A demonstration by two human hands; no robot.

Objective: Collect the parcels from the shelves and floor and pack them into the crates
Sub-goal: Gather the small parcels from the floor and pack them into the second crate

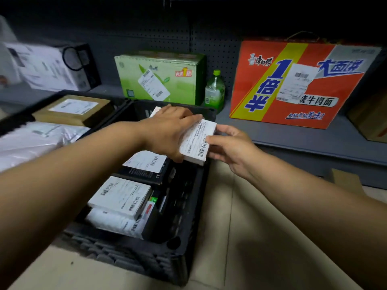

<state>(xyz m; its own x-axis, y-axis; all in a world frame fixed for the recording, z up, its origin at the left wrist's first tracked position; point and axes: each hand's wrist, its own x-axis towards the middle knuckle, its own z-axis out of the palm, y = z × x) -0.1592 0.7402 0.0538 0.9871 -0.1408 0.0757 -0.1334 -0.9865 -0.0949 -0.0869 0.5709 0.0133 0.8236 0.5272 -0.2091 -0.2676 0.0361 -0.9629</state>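
1. A black crate (167, 258) stands on the floor, holding labelled parcels: a white box (120, 196) lies nearest, a dark box (146, 168) behind it.
2. Over the crate's far right corner, both hands hold a small white parcel (198, 141). The left hand (169, 130) grips it from above with curled fingers; the right hand (232, 146) pinches its right edge at the barcode.
3. The parcel is a flat white box with a printed shipping label, tilted.
4. Beyond, the shelf (293, 139) carries a green carton (161, 77), a green bottle (214, 91) and an orange carton (293, 84).

both arms outstretched, left hand (169, 130) gripping, right hand (232, 145) seemingly pinching
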